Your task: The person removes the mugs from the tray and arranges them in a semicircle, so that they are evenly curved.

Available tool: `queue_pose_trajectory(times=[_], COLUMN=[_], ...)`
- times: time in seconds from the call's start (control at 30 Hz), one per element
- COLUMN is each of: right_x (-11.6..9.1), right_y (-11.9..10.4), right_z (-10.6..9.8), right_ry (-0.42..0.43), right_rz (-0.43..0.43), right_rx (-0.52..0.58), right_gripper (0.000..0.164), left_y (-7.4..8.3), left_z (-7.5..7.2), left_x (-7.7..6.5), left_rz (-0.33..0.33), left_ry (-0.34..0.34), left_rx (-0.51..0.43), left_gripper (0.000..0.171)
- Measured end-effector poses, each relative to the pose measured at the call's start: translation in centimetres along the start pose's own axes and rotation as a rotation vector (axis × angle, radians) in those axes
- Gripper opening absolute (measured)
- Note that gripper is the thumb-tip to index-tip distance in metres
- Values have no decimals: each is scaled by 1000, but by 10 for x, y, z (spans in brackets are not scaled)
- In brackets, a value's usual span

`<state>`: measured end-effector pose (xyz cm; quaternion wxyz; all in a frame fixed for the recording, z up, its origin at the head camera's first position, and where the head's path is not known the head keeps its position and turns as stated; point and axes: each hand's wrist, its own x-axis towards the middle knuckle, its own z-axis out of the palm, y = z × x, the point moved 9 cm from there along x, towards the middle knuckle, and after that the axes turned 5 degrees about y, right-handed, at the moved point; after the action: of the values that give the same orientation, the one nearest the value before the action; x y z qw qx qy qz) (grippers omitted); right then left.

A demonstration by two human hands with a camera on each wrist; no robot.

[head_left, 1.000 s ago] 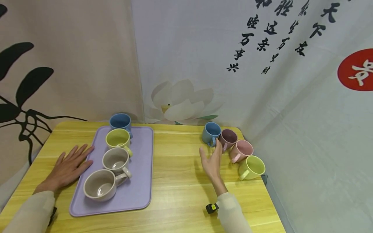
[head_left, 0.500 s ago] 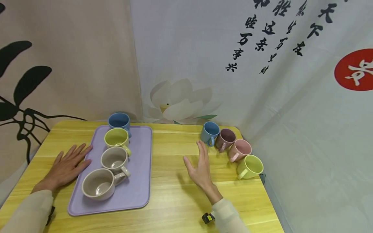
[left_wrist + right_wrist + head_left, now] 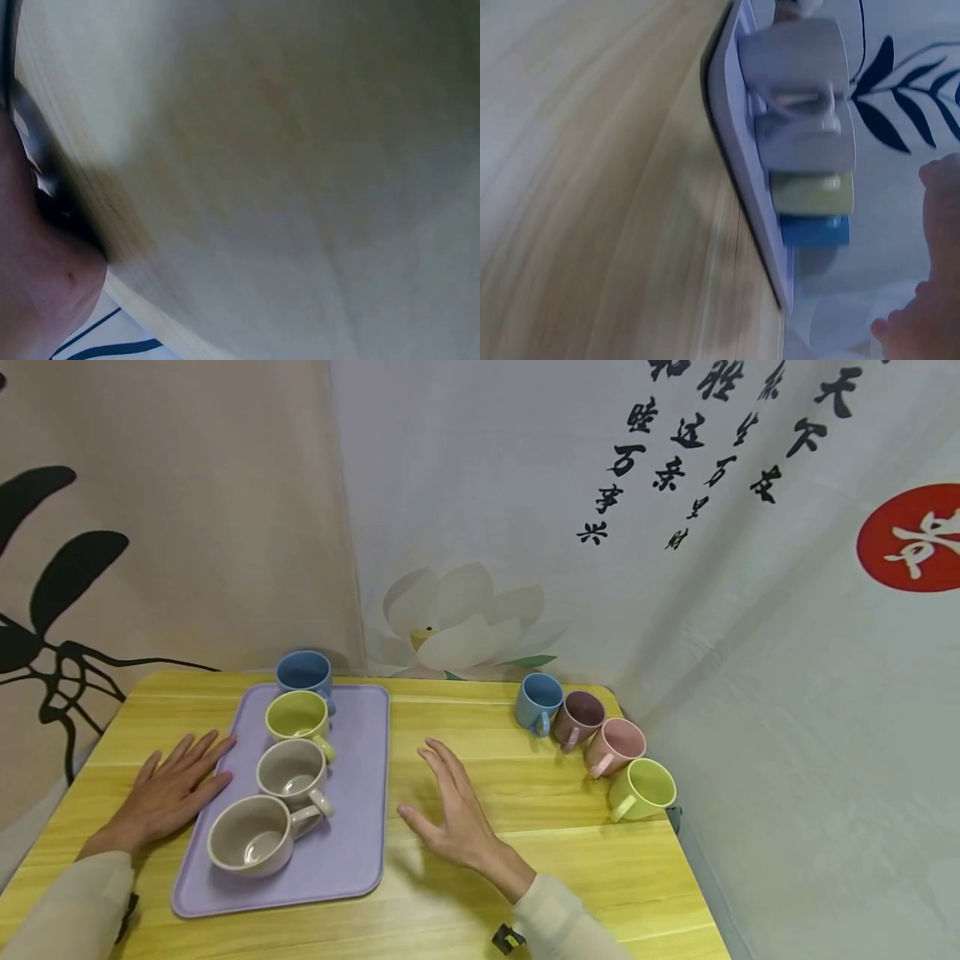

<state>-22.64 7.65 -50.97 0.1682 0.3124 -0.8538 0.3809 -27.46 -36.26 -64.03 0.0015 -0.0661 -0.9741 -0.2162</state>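
My left hand [image 3: 168, 793] rests with fingers spread at the left edge of a lavender tray [image 3: 356, 843]. A front-to-back row on the tray holds two pale grey mugs [image 3: 281, 860], a yellow-green mug [image 3: 300, 718] and, at the far end, a blue mug [image 3: 303, 672]. Their handles point right. My right hand [image 3: 461, 827] holds nothing; its fingers are extended, with the thumb apart, over the table just right of the tray. In the right wrist view, the fingers [image 3: 930, 300] show at the right edge, beside the tray's mugs.
A slanting line of mugs stands at the table's right: a blue mug [image 3: 527, 714], a purple-brown mug [image 3: 567, 727], a pink mug [image 3: 600, 756] and a yellow-green mug [image 3: 637, 806]. Behind the wooden table [image 3: 450, 702] hangs a printed cloth [image 3: 480, 485].
My right hand has moved left and toward me, from beside the right-hand blue mug to near the tray. My left hand and the mugs have stayed in place.
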Motion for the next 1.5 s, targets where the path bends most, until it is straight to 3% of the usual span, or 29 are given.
queue_pose_trajectory(times=[0.4,0.87,1.1,1.23,1.5], right_x=[3,5,5,7,8], right_y=[-42,-71,-83,-87,-87], right_z=[42,76,88,96,112], right_ry=[-116,-204,-220,-252,-331], right_rz=[-57,-121,-170,-154,-117], right_rx=[108,127,71,73,-29], right_gripper=[80,77,73,72,66], left_y=[0,-1,1,2,-1], left_z=[0,1,0,-1,0], left_x=[0,0,0,-1,-1], left_rz=[5,10,18,19,34], left_ry=[2,17,19,18,40], left_rx=[-14,-9,-13,-19,-20], left_gripper=[75,75,73,73,73])
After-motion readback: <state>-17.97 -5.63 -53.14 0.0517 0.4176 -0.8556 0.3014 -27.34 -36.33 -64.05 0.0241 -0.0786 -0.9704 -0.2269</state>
